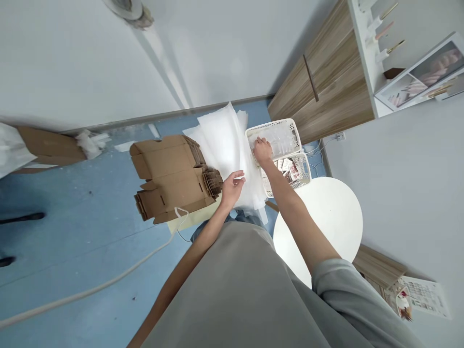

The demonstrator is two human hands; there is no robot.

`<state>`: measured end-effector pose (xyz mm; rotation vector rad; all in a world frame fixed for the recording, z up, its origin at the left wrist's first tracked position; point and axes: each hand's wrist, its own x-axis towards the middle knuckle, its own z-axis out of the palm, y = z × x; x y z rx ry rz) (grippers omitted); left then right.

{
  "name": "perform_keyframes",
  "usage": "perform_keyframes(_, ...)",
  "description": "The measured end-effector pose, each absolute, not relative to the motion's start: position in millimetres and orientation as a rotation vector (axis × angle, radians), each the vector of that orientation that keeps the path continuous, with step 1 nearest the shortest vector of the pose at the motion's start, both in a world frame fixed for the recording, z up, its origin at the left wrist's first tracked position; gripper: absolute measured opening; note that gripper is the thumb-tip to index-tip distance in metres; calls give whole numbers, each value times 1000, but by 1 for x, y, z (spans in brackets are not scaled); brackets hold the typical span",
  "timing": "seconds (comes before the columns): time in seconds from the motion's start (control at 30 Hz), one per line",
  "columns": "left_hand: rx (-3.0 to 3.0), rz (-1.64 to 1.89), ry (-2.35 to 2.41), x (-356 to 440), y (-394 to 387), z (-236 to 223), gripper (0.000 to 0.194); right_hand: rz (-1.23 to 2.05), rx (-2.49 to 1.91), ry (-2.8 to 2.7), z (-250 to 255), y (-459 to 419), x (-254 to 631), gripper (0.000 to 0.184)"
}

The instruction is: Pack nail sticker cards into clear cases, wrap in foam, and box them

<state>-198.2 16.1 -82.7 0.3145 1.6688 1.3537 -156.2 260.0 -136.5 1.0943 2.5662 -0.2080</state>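
Note:
My right hand (262, 151) reaches into a white plastic basket (291, 122) that holds clear plastic pieces (279, 140). Its fingers are curled down among them, and whatever is between the fingertips is hidden. My left hand (232, 189) hovers over a stack of white foam sheets (221, 135), with thumb and fingers apart and nothing visible in it. To its left lies a pile of flattened brown cardboard boxes (177, 174). A second white basket (307, 166), holding small printed cards (290, 168), stands against the first one, below my right wrist.
A round white table (335, 208) stands at the right. Behind the baskets is a wood-grain cabinet (326, 82). A pale cable or hose (119, 278) crosses the blue floor (90, 232) at the left. Another cardboard box (54, 145) sits along the wall.

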Motion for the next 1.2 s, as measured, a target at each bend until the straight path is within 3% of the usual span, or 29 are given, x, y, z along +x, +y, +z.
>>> perform_keyframes(0.2,355,1375,1655,-196,22,-77,30,-244,1269,2594,-123,262,-143,41)
perform_keyframes(0.37,398,1377,1604,-186,34,-71,31,-396,1714,2604,-91,260,-111,36)
perform_keyframes(0.53,462,1347,1545,-166,46,-62,37,-911,2220,2564,-60,214,-45,31)
perform_keyframes(0.73,558,1230,1376,-104,55,-56,48,-1435,2707,2297,-35,106,49,39)
perform_keyframes(1.07,901,837,1189,18,18,-35,71,-972,3331,1834,20,-42,123,32)
perform_keyframes(1.13,954,779,1152,27,16,-31,74,-1065,3377,1771,26,-59,135,31)
perform_keyframes(1.2,995,728,1066,33,16,-29,75,-1364,3357,1744,29,-71,151,35)
